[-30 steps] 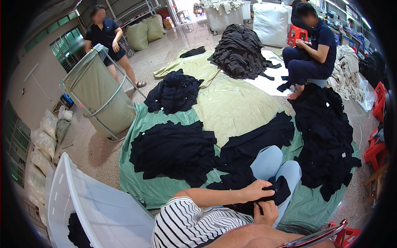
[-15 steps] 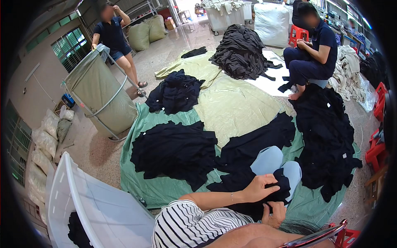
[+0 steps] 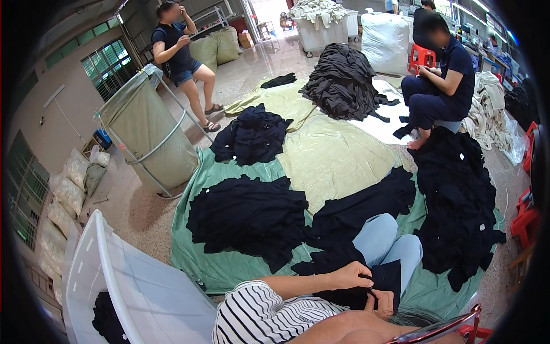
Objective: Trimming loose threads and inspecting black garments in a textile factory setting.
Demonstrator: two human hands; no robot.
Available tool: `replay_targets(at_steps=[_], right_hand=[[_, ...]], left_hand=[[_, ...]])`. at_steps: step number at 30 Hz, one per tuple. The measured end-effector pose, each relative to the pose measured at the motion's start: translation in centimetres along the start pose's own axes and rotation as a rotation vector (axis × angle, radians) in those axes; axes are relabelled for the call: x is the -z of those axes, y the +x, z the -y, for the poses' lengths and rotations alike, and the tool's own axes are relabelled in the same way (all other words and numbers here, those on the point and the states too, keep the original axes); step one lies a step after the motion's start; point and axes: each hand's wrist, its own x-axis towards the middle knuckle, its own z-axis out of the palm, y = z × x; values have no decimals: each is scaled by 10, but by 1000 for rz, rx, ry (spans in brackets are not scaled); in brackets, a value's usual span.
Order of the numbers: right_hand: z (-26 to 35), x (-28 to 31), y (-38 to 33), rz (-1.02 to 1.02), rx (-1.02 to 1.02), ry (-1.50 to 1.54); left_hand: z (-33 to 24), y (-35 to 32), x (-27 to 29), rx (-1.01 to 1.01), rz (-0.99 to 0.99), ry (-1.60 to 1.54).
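both hands grip a black cloth [image 3: 366,281] lying over the person's lap: the left hand [image 3: 352,276] pinches its upper edge, the right hand [image 3: 382,303] holds it just below. a green sheet [image 3: 229,269] on the floor carries black piles [image 3: 246,215].

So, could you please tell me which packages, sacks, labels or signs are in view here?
Big white sack: far end, bulging.
Olive sacks: back wall, rounded.
Pale filled bags: stacked along the left wall.
Small white tags: on the dark clothes, right.
Signs or screens: none seen.
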Motion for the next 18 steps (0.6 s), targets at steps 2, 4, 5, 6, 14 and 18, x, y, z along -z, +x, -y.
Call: replay_targets(at_steps=[2, 4, 5, 6, 14, 18], right_hand=[[-2, -1, 0, 3, 7, -21], [-4, -1, -2, 8, 11, -46], [-6, -2, -6, 16, 1, -37], [-8, -4, -10, 22, -9, -24], [-16, -9, -21, 10, 30, -47], [-18, -9, -25, 54, 17, 25]], left_hand=[[2, -1, 2, -22, 8, 75], [3, -1, 2, -44, 17, 146], [2, -2, 3, -50, 40, 205], [3, -3, 4, -55, 63, 267], [21, -9, -3, -52, 38, 183], [20, -17, -6, -137, 15, 307]])
